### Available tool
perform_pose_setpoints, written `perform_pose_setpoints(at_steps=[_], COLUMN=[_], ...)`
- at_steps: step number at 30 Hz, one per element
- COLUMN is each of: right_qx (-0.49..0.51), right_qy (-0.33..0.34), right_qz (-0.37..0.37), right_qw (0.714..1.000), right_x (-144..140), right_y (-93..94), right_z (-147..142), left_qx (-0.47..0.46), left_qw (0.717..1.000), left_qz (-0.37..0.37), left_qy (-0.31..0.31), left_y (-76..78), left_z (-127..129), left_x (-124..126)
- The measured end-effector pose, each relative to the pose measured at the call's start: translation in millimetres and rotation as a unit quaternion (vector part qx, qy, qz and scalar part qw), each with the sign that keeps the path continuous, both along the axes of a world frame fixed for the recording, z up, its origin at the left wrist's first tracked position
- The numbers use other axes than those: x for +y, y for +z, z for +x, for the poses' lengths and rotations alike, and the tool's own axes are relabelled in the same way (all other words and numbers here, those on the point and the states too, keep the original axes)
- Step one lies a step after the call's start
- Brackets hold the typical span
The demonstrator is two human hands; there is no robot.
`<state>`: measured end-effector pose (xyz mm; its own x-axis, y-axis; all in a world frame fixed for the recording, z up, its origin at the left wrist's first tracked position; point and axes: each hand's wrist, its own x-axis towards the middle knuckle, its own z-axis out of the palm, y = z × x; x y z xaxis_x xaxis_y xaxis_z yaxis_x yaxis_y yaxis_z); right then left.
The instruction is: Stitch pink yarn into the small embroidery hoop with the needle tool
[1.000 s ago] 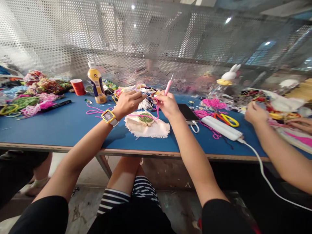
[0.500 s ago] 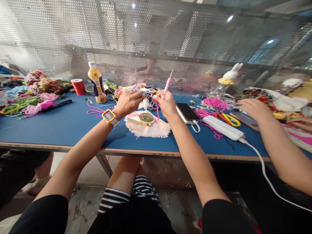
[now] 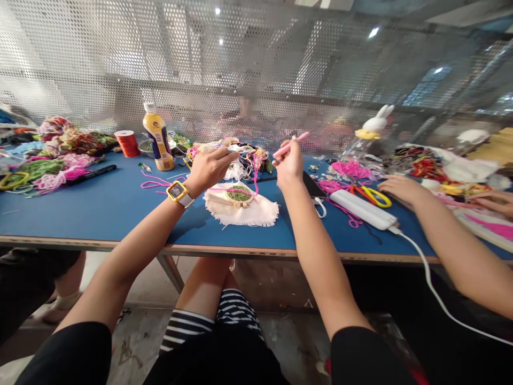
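My left hand point(image 3: 209, 168), with a yellow watch point(image 3: 177, 191) on the wrist, pinches a pink yarn strand point(image 3: 255, 172) above a small embroidery hoop with a green patch point(image 3: 239, 194). The hoop lies on a frayed cream cloth point(image 3: 248, 213) on the blue table point(image 3: 96, 208). My right hand point(image 3: 289, 164) is raised to the right of the hoop and grips a pink punch needle point(image 3: 292, 144), which lies almost level and points left. The pink strand hangs down between my hands to the hoop.
A yellow bottle point(image 3: 157, 136), an orange thread spool point(image 3: 127, 143) and yarn heaps point(image 3: 52, 155) sit at the left. A dark phone point(image 3: 313, 188), a white power bank point(image 3: 363, 209) with cable and yellow scissors point(image 3: 372, 197) lie at the right. Another person's hand point(image 3: 401, 188) rests by the scissors. Perforated mesh stands behind.
My right hand has lifted away to the right and tipped the pink needle from upright to almost level. The other person's hand has shifted left toward the scissors. My left hand barely moved.
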<state>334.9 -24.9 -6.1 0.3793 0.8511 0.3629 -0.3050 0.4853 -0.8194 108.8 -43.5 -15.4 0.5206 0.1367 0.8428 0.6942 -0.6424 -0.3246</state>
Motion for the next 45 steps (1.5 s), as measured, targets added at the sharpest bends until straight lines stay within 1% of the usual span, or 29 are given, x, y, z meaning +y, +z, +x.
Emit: perform_pose_setpoints(at_steps=[4, 6, 11, 16, 19, 21, 25, 28, 30, 32, 35, 36, 38, 40, 42, 44, 45], right_qx=[-0.042, -0.067, -0.086, -0.094, -0.085, -0.083, -0.079, -0.052, -0.04, -0.041, -0.05, -0.05, -0.048, -0.044, -0.038, -0.033, -0.03], right_qy=[0.069, 0.079, 0.069, 0.085, 0.113, 0.138, 0.182, 0.202, 0.213, 0.214, 0.212, 0.215, 0.226, 0.229, 0.225, 0.222, 0.22], right_qz=[0.107, 0.12, 0.067, 0.038, 0.024, 0.015, 0.0, -0.01, -0.021, -0.032, -0.037, -0.035, -0.028, -0.026, -0.03, -0.03, -0.029], right_qw=[0.991, 0.987, 0.992, 0.991, 0.99, 0.987, 0.98, 0.978, 0.976, 0.975, 0.975, 0.975, 0.973, 0.972, 0.973, 0.974, 0.975], right_x=[-4, -10, -23, -29, -31, -31, -31, -28, -26, -25, -25, -26, -26, -25, -23, -19, -17], right_y=[-1.4, -1.5, 0.9, 1.0, -2.2, -5.1, -9.3, -9.6, -9.1, -8.7, -8.8, -8.9, -9.4, -10.2, -11.3, -12.4, -12.8], right_z=[-8, -15, -26, -29, -33, -36, -39, -37, -35, -34, -35, -36, -37, -37, -36, -35, -33], left_qx=[0.007, 0.0, -0.017, -0.031, -0.07, -0.108, -0.172, -0.173, -0.169, -0.18, -0.195, -0.195, -0.2, -0.224, -0.249, -0.249, -0.238], left_qw=[1.0, 1.0, 1.0, 0.999, 0.996, 0.988, 0.958, 0.931, 0.915, 0.905, 0.888, 0.876, 0.841, 0.805, 0.775, 0.752, 0.748], left_qz=[0.007, 0.013, 0.0, -0.022, -0.048, -0.089, -0.194, -0.268, -0.31, -0.337, -0.39, -0.423, -0.491, -0.537, -0.562, -0.588, -0.597], left_qy=[-0.009, -0.005, 0.001, -0.001, -0.028, -0.06, -0.126, -0.176, -0.196, -0.189, -0.144, -0.128, -0.106, -0.113, -0.145, -0.164, -0.165], left_y=[-1.0, -1.3, -0.4, -0.1, -2.5, -4.5, -4.9, -1.5, 0.5, 1.0, -1.3, -2.5, -4.7, -5.4, -3.3, 2.1, 5.7], left_z=[1, 2, 1, 2, 7, 12, 20, 20, 17, 13, 10, 10, 11, 12, 12, 8, 5], left_x=[-1, -1, -2, -4, -5, -6, -10, -11, -9, -4, 5, 8, 12, 15, 16, 16, 15])
